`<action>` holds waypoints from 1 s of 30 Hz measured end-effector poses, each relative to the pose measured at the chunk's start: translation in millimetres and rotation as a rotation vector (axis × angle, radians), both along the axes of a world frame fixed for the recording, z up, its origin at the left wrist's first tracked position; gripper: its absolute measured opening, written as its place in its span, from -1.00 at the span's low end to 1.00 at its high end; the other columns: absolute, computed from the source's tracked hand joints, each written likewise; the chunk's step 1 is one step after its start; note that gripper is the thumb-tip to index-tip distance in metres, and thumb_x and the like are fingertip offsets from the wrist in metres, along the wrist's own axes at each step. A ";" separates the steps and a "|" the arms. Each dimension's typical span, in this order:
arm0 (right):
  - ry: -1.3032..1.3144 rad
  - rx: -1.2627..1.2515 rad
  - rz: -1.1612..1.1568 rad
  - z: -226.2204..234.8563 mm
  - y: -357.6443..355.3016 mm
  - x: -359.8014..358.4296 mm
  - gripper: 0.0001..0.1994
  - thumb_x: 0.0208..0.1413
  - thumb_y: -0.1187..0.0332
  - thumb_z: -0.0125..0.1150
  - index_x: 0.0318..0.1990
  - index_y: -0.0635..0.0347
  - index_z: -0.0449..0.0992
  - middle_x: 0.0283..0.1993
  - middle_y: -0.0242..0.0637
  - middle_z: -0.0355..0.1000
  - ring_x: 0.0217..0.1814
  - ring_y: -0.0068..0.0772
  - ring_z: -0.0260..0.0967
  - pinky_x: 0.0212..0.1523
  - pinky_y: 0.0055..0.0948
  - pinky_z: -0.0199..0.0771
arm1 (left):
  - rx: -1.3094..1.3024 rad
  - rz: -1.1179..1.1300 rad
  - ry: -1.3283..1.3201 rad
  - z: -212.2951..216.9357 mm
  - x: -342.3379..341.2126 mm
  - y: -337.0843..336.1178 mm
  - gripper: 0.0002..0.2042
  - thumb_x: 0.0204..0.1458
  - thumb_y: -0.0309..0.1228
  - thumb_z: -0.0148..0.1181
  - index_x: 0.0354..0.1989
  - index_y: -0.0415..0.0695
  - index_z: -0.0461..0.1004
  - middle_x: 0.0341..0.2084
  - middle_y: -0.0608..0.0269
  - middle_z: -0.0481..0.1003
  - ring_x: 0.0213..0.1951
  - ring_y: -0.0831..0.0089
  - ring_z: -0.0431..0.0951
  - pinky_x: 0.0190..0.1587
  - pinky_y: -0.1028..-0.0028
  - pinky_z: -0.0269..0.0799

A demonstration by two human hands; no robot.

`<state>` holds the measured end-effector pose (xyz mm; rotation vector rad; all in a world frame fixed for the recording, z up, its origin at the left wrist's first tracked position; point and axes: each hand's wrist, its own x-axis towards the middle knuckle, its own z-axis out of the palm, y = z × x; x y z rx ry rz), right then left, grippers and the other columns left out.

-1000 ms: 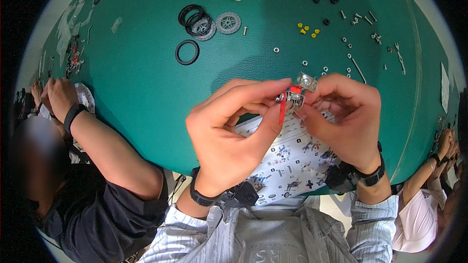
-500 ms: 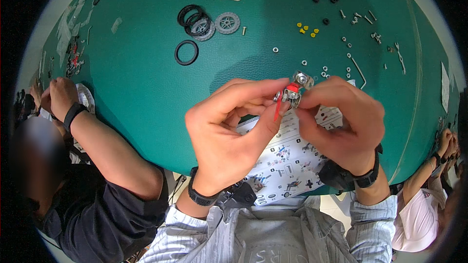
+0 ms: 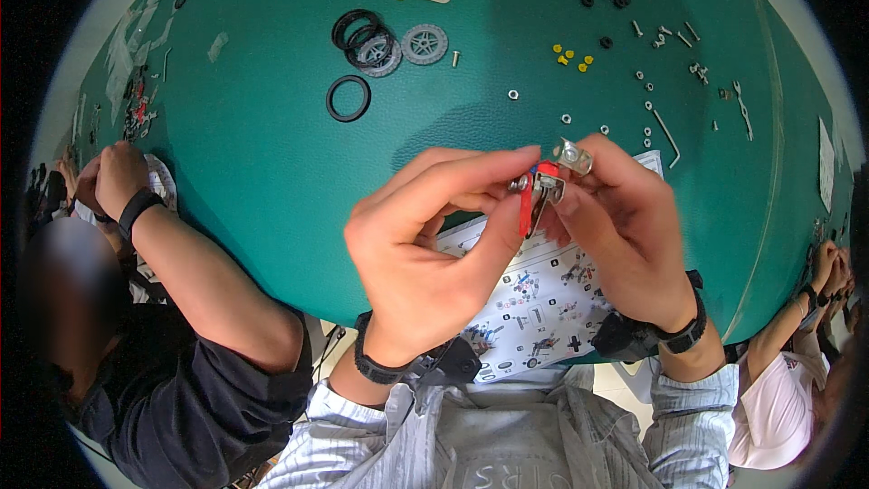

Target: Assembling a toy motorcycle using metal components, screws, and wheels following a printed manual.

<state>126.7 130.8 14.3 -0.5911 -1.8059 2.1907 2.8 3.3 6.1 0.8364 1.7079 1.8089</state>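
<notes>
Printed sheet (image 3: 534, 326): lay at six o'clock from the red-and-metal assembly (image 3: 545, 185), on the green table (image 3: 262, 190).
Left hand (image 3: 425, 249): pinched the assembly from eight o'clock, thumb and fingers close together.
Right hand (image 3: 638, 240): held it narrowly from four o'clock.
Assembly: sat between both sets of fingertips.
Yellow pieces (image 3: 565, 61): lay toward twelve.
Grey wheel (image 3: 424, 44): lay toward eleven.

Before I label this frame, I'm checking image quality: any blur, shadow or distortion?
In the head view: the table bows at its edges, a shadow darkens it around the yellow parts, the right hand looks slightly soft, a neighbour's head is blurred.
</notes>
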 end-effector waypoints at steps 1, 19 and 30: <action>0.000 0.000 0.000 0.4 0.1 0.3 -0.93 0.27 0.54 0.08 -0.16 0.36 0.39 -0.32 -0.40 0.42 -0.28 -0.70 0.31 -0.28 -0.62 0.35 | 0.002 0.001 0.018 -0.2 0.0 0.3 -0.65 -0.12 -0.81 0.23 -0.10 -0.33 0.60 -0.28 0.05 0.58 -0.29 0.46 0.61 -0.19 0.55 0.55; 0.038 0.622 -0.071 -1.9 3.0 -4.3 -0.89 0.14 0.53 0.24 -0.20 0.29 0.46 -0.36 -0.21 0.42 -0.43 -0.38 0.39 -0.42 -0.48 0.37 | 0.022 -0.029 0.041 -1.1 -1.5 0.0 -0.74 0.03 -0.75 0.23 -0.08 -0.39 0.53 -0.25 0.11 0.55 -0.27 0.52 0.56 -0.24 0.59 0.45; 0.052 0.643 -0.068 -2.8 -0.2 -3.8 -0.87 0.15 0.56 0.21 -0.16 0.27 0.44 -0.31 -0.17 0.43 -0.42 -0.20 0.41 -0.40 -0.40 0.43 | -0.044 -0.035 0.049 -0.9 -2.2 -2.2 -0.75 0.04 -0.75 0.23 -0.08 -0.39 0.52 -0.25 0.12 0.54 -0.26 0.52 0.55 -0.22 0.60 0.44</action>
